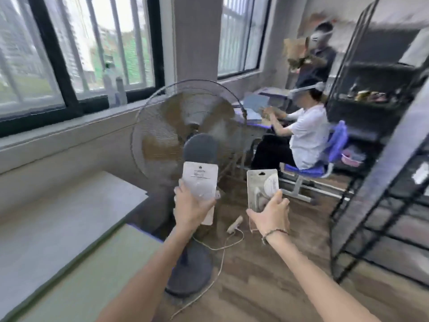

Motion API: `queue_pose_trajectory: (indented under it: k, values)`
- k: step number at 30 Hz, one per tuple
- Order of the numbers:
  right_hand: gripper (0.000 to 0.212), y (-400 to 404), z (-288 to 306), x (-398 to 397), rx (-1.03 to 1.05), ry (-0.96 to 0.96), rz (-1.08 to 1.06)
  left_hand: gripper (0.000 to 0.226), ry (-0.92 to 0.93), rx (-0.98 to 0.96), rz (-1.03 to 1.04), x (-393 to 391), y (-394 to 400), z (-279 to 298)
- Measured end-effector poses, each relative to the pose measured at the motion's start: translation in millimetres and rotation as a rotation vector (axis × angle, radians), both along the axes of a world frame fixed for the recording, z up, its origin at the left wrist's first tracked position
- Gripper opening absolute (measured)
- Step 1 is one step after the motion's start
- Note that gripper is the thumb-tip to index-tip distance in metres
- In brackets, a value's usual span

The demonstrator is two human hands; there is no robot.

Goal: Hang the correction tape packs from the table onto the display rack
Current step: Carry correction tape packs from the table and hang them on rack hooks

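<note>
Left hand point(190, 206) gripping correction tape pack point(200, 180) before pedestal fan point(185, 129); right hand point(270, 212) gripping second pack point(261, 187) right of fan

A standing fan point(185, 135) blocks the way straight ahead; open floor point(267, 263) leads right to the black rack point(380, 182)

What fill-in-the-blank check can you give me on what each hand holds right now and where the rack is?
1. The left hand holds one ____ tape pack.
2. The right hand holds a second pack with a hang hole at its ____ edge.
3. The black wire display rack stands on the person's ____ side.

Missing words: correction; top; right
</note>
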State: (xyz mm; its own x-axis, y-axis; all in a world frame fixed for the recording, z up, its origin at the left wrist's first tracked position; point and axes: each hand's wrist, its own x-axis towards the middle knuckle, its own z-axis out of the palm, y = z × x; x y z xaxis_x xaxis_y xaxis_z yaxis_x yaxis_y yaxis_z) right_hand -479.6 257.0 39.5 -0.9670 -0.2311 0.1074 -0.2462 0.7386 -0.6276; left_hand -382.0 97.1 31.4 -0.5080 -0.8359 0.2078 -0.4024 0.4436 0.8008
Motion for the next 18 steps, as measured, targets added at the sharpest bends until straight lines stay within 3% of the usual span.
queue_pose_trajectory:
  k: [3,18]
  values:
    - [0.106,82,3,-45,-0.02,0.002,-0.151,0.089,-0.014,0.008,-0.117,-65,74,5]
    - [0.107,443,-1,-188,-0.013,-0.018,-0.849,0.094,-0.069,0.029,-0.782,-325,430,9]
